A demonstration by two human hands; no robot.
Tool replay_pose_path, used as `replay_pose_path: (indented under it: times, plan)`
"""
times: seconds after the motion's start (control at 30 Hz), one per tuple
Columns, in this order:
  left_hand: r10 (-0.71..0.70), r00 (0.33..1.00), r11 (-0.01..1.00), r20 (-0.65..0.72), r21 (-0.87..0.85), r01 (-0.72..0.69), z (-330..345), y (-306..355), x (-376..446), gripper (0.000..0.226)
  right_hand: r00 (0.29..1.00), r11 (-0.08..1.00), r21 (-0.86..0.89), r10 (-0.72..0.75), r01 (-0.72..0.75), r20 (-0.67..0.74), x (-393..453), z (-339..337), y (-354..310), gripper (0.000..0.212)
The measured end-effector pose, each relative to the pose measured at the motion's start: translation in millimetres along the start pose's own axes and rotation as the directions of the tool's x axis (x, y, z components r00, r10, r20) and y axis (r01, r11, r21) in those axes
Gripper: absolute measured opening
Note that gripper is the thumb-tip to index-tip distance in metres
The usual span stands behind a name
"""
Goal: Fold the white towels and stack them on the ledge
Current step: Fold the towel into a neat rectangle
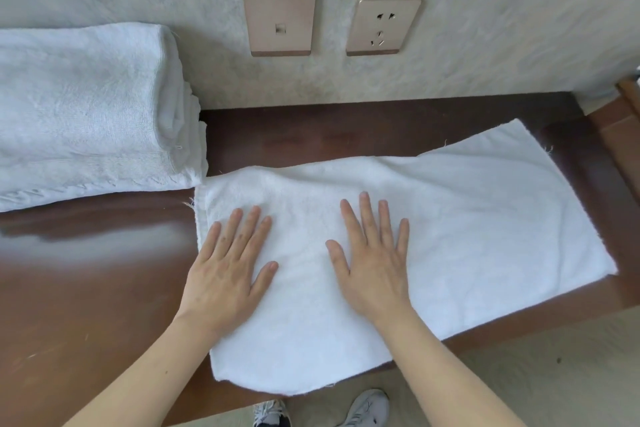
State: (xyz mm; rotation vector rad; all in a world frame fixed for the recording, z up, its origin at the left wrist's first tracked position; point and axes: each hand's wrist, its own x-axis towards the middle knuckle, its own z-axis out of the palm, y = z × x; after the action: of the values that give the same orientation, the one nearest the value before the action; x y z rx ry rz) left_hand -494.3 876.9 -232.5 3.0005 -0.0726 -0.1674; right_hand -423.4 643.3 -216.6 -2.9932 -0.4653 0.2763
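My left hand (227, 270) lies flat, palm down, fingers spread and pointing away from me. My right hand (375, 260) lies the same way just beside it, thumbs facing inward. Both forearms are bare, reaching forward.

Our left hand (227, 274) and right hand (375, 262) are bare, no rings on the fingers, forearms unsleeved behind them; we wear white-and-black sneakers (365, 407).

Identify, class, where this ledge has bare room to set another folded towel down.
Bare wood lies left of the left hand, in front of the folded stack. A narrow strip runs between wall and flat towel. The middle and right are crowded: towel, right hand.
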Motion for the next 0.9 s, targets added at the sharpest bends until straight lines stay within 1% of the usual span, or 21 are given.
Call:
replay_pose_path:
  times: [0.03, 0.1, 0.17, 0.23, 0.3, 0.33, 0.4, 0.47, 0.57, 0.63, 0.73, 0.83, 0.9]
  plan:
    - [-0.007, 1.000, 1.000, 0.004, -0.003, 0.007, -2, 1, 0, 0.069, 0.998, 0.999, -0.013, 0.050, -0.050, 0.032, 8, -2, 8, 0.069]
    - [-0.042, 0.999, 0.998, -0.006, -0.040, 0.042, -5, 7, 3, 0.071, 0.991, 0.993, -0.050, 0.107, -0.103, 0.075, 12, 3, 13, 0.071]
    - [-0.066, 0.997, 0.993, -0.037, -0.097, 0.063, -8, 22, 12, 0.071, 0.990, 0.991, -0.031, 0.129, -0.128, 0.064, 11, 8, 10, 0.071]
    - [-0.061, 0.996, 0.989, -0.061, -0.140, 0.052, -8, 43, 27, 0.071, 0.990, 0.990, 0.037, 0.137, -0.138, 0.019, 17, 6, 8, 0.070]
    - [-0.046, 0.997, 0.989, -0.054, -0.145, 0.037, -2, 63, 40, 0.071, 0.990, 0.989, 0.079, 0.130, -0.125, -0.055, 33, 1, 18, 0.067]
    - [-0.045, 0.998, 0.991, -0.036, -0.128, 0.040, 2, 69, 44, 0.071, 0.991, 0.991, 0.069, 0.115, -0.110, -0.067, 44, -2, 26, 0.066]
    - [-0.061, 0.998, 0.995, -0.019, -0.082, 0.060, 11, 74, 49, 0.072, 0.996, 0.996, 0.017, 0.083, -0.083, -0.017, 68, -4, 43, 0.067]
    - [-0.077, 0.997, 0.995, -0.030, -0.072, 0.074, 17, 77, 52, 0.072, 0.998, 0.998, -0.025, 0.062, -0.061, 0.031, 88, -2, 57, 0.067]
    - [-0.064, 0.997, 0.995, -0.052, -0.074, 0.060, 22, 79, 57, 0.073, 0.997, 0.997, -0.017, 0.081, -0.081, 0.006, 114, -3, 69, 0.064]
    - [-0.054, 0.998, 0.997, -0.039, -0.062, 0.052, 21, 77, 60, 0.073, 0.994, 0.994, -0.014, 0.111, -0.111, 0.001, 125, -6, 74, 0.062]
    - [-0.071, 0.997, 0.996, -0.011, -0.047, 0.071, 18, 77, 58, 0.073, 0.996, 0.996, -0.020, 0.090, -0.089, 0.027, 113, -4, 72, 0.065]
    - [-0.085, 0.996, 0.995, 0.024, -0.057, 0.086, 14, 80, 60, 0.074, 1.000, 0.999, -0.020, 0.028, -0.028, -0.002, 74, 4, 62, 0.068]
    - [-0.087, 0.996, 0.995, 0.036, -0.052, 0.089, 11, 79, 66, 0.075, 1.000, 0.999, -0.034, -0.010, 0.010, 0.010, 69, 3, 65, 0.068]
